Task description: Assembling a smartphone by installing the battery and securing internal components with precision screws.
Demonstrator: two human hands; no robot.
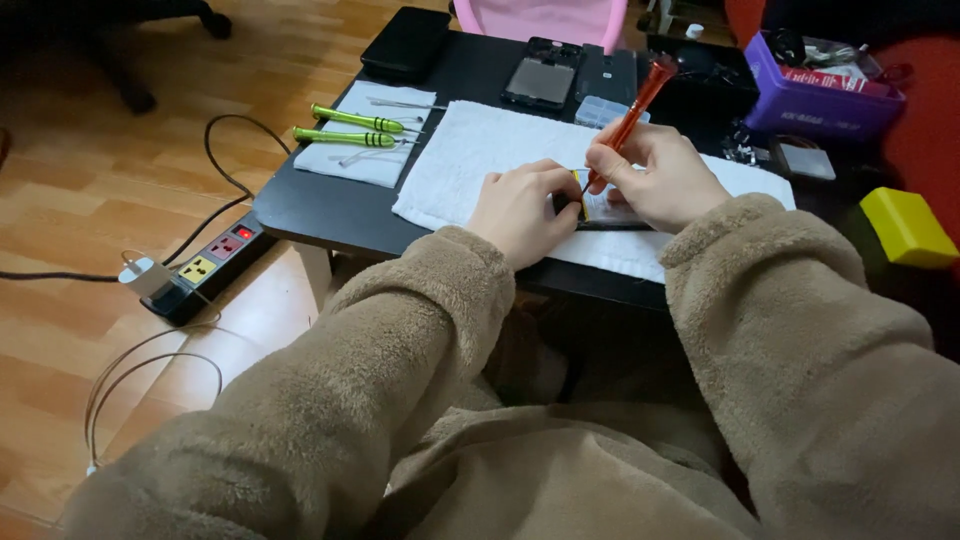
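While pinned flat on white towel point(470, 150), small flat device point(603, 208) sits directly under both hands, mid-table, touching each. Mostly hidden by fingers; only a pale face w/ a yellow strip at its left end and a dark lower edge showing. Long axis approx left-right, parallel to near table edge (best guess, given how little shows). Which end is top or bottom: can't tell.

Left hand point(520, 208) curled, knuckles up, fingertips pressing device's left end, holding it down. Right hand point(655, 180) closed in a pinch grip on orange screwdriver point(637, 105), thumb and forefinger low on shaft. Driver's long axis tilted, handle up and away to the right, tip down and toward the left, meeting device near yellow strip betw. the two hands. Right hand nearer to contact point; left just beside it.

Elsewhere on black table point(300, 205): two green-handled drivers point(350, 128) lying approx left-right on a smaller cloth w/ tweezers, well apart to the left. Opened phone point(542, 78) beyond towel, purple parts tray point(815, 100) far right, yellow block point(908, 228) at right edge. Power strip point(205, 265) on wood floor, lower left.
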